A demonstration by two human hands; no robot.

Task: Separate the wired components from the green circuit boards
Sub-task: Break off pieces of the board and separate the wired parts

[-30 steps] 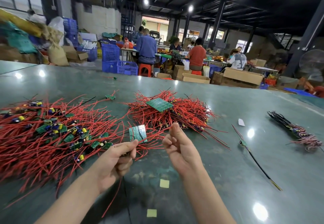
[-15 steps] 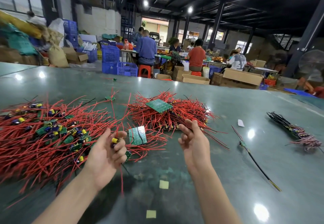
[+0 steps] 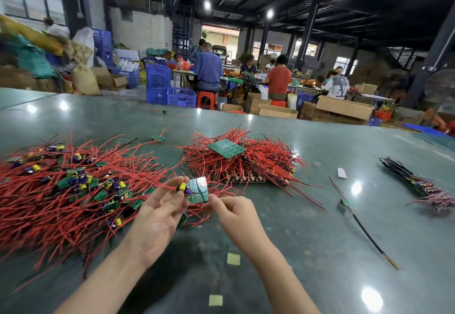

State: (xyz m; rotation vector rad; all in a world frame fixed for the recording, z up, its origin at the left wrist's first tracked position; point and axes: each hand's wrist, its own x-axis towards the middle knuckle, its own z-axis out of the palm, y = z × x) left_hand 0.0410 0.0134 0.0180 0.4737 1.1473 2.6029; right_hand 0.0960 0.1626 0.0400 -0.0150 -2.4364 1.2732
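My left hand (image 3: 157, 215) pinches a small wired component (image 3: 183, 187) with a yellow part and red wires between fingertips and thumb, palm turned up. Right behind it a green circuit board (image 3: 200, 189) stands tilted; whether either hand holds it I cannot tell. My right hand (image 3: 234, 215) sits just right of the board, fingers curled, its fingertips at thin red wires. A loose pile of separated wired components (image 3: 61, 190) spreads at the left. A second heap of red wires (image 3: 246, 163) lies behind, with a green panel (image 3: 226, 148) on top.
A black wire bundle (image 3: 418, 183) lies at the far right, a single wired piece (image 3: 357, 220) nearer. Small paper squares (image 3: 233, 258) lie on the green table (image 3: 307, 252). People work at benches behind, among blue crates (image 3: 181, 97) and cardboard boxes.
My left hand turned palm up and lifted the wired piece to the board. My right hand dropped and came in toward the left, closing its fingers at the wires.
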